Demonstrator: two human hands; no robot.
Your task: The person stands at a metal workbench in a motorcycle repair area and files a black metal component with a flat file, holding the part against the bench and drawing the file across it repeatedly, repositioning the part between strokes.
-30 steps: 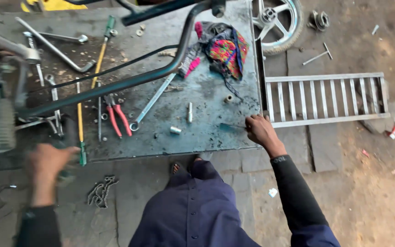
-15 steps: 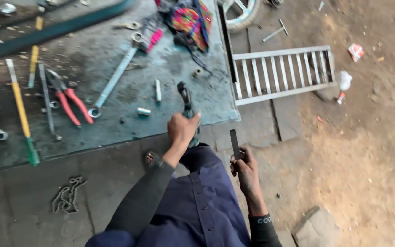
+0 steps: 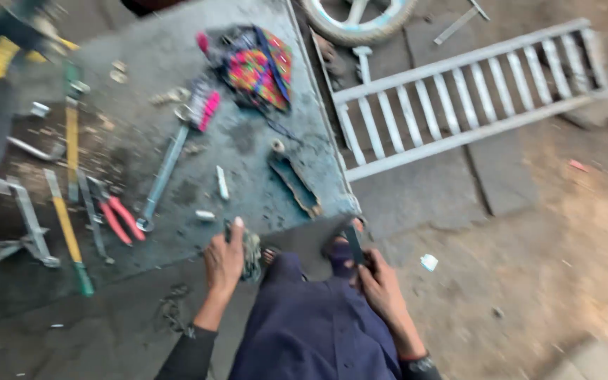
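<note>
At the near edge of the metal work slab [image 3: 262, 148], with red-handled pliers [image 3: 117, 218] lying toward its left side, we are kneeling. Our left hand [image 3: 223, 262] is closing around a grimy chain piece [image 3: 250, 252] there, and our right hand [image 3: 381, 285] is gripping a slim dark tool [image 3: 354, 244] just off that edge. Greasy metal could be slipping from either grip, we judge.

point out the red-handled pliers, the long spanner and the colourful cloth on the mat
red-handled pliers [image 3: 117, 219], head view, on the red handles.
long spanner [image 3: 163, 172], head view, mid-shaft.
colourful cloth [image 3: 255, 69], head view, its patterned middle.
</note>
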